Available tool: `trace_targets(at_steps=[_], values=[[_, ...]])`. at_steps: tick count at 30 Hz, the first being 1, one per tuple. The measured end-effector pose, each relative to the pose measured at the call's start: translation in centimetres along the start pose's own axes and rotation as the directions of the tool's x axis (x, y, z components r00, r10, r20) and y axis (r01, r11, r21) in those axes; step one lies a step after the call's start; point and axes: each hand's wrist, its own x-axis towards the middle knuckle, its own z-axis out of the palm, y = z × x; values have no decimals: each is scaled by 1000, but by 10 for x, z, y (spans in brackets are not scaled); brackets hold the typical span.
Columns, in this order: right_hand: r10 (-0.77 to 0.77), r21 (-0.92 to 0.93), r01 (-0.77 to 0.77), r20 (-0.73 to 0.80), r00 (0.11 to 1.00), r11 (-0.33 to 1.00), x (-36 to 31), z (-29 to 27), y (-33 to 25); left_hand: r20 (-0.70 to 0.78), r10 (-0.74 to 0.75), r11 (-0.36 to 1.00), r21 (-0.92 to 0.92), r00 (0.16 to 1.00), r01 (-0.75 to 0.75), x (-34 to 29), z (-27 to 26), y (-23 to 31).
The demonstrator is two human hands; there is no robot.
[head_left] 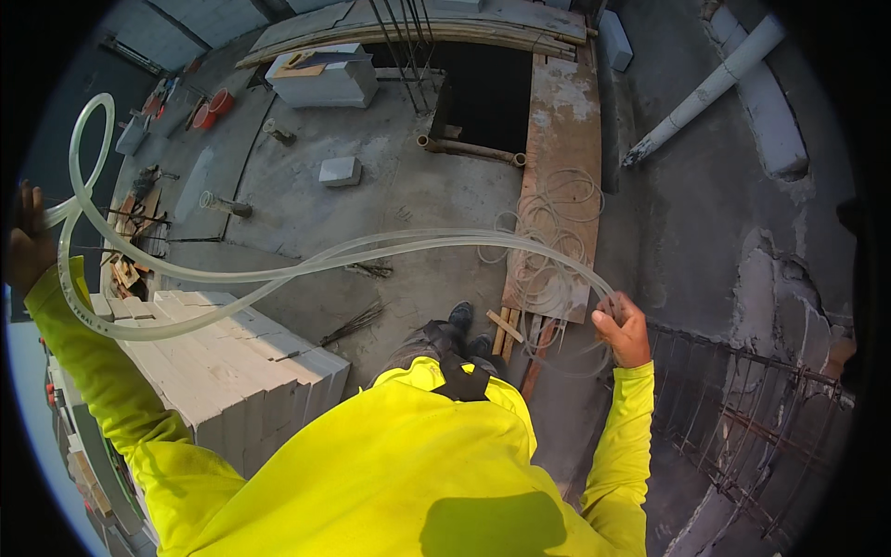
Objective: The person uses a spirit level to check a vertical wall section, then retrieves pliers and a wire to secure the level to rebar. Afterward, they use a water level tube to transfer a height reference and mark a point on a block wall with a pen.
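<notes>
A clear plastic hose stretches across in front of me between my raised arms. My right hand is closed around it, with the thumb and bent fingers showing. Out at the left rim, my left hand is raised and partly in shadow, gripping the hose where it comes to the palm. Next to that hand the hose makes an upright loop and a wide bend. From my right hand more hose hangs down toward a loose, tangled pile of coils on a plywood board.
Stacked white blocks stand at lower left. A dark floor opening lies ahead, with upright rebar beside it. Rebar caging is at right, a white pipe at upper right. Wood scraps and red buckets sit left.
</notes>
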Motion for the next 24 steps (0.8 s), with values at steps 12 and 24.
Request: trace_targets(at_steps=[12,24], values=[[-744,-177,815,337,577,551,7,214,-163,305,-433,764,-376,849,524,-166,206,-131],[-265,-614,270,101,959,742,103,155,64,-383,-43,992,-125,923,-6,19,-138,-58]])
